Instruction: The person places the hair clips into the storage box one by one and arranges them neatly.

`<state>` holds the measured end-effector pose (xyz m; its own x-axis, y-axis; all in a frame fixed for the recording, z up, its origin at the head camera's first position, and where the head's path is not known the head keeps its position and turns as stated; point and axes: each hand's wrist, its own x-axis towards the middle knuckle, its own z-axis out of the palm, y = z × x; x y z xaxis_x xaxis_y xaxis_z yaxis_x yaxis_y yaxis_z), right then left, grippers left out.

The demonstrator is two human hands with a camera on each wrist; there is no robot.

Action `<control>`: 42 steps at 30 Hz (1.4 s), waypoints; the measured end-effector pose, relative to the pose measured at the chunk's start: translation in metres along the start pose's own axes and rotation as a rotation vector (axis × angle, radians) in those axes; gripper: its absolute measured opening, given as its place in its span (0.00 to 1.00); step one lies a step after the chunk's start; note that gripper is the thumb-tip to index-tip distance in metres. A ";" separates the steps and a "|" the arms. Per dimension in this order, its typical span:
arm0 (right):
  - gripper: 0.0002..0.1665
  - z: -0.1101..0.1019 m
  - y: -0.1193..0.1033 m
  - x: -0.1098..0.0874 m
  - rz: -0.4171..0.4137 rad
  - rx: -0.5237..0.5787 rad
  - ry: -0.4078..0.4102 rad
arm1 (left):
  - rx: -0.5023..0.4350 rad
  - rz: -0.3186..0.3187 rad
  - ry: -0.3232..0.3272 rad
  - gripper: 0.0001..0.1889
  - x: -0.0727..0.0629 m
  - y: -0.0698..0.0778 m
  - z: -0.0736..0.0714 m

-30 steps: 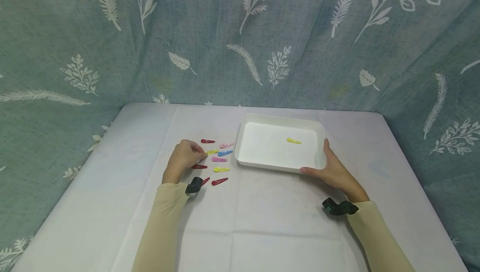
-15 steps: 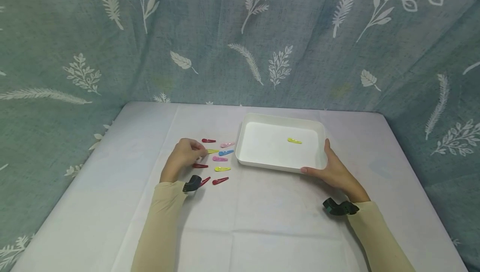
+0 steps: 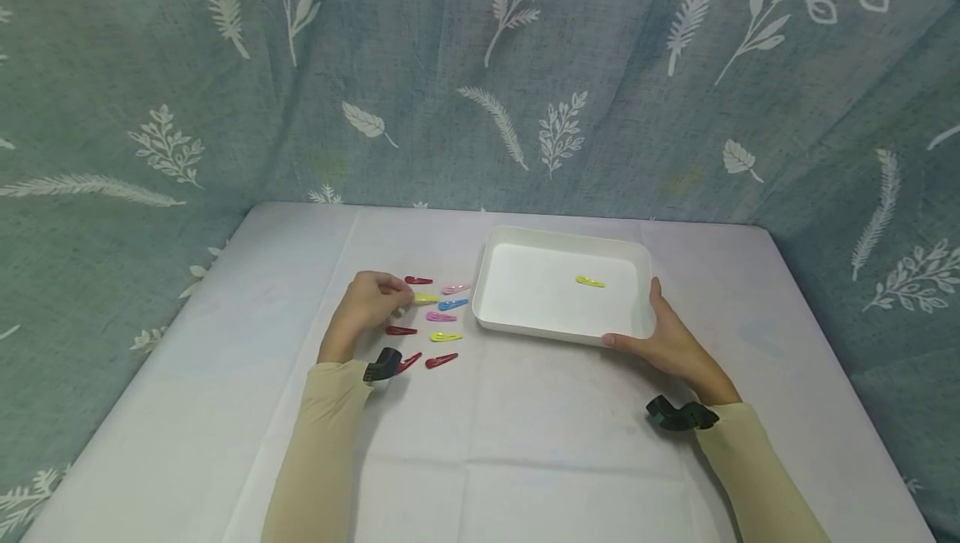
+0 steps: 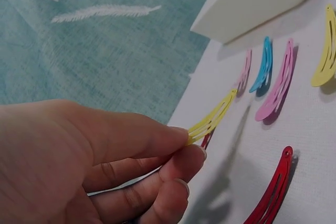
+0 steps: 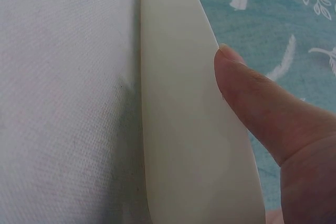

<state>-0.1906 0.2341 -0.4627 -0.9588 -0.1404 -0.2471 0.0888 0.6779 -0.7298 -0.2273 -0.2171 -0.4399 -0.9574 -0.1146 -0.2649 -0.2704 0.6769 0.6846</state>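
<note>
With thumb and fingertips my left hand [image 3: 366, 303] pinches a yellow snap hair clip [image 4: 214, 118] by one end, lifted off the cloth in the left wrist view. Around it lie a blue hair clip [image 3: 453, 305], a pink hair clip [image 3: 441, 316], a paler pink one [image 3: 455, 289] and another yellow hair clip [image 3: 446, 337]. My right hand [image 3: 670, 343] holds the near right corner of a white tray [image 3: 525, 293], its thumb [image 5: 236, 80] against the rim. Inside the tray lies one yellow hair clip [image 3: 590, 281].
Several red hair clips lie about the left hand, one [image 3: 418, 281] behind it and another [image 3: 442, 361] nearer the front. A white cloth [image 3: 555, 435] covers the table. Behind hangs a blue-green leaf-print curtain [image 3: 420, 52].
My left hand has drawn slightly up and back with the yellow hair clip, which now sits clear of the cloth. The right hand and tray stay in place.
</note>
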 end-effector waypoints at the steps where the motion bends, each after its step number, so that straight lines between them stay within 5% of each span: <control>1: 0.86 0.000 0.000 0.000 0.001 0.001 0.000 | -0.001 0.002 -0.002 0.16 0.000 0.000 0.000; 12: 0.87 0.000 0.001 -0.001 0.003 0.000 0.002 | -0.033 0.057 -0.036 0.16 -0.001 0.000 -0.004; 25: 0.87 0.000 0.000 0.001 -0.004 -0.005 0.006 | -0.129 0.040 -0.083 0.16 -0.007 0.007 -0.009; 42: 0.86 0.001 0.000 0.000 -0.001 -0.016 0.008 | -0.196 0.100 -0.079 0.14 -0.015 0.022 -0.006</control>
<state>-0.1900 0.2336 -0.4628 -0.9609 -0.1357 -0.2413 0.0835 0.6890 -0.7199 -0.2197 -0.2055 -0.4169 -0.9717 0.0090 -0.2361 -0.1961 0.5266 0.8272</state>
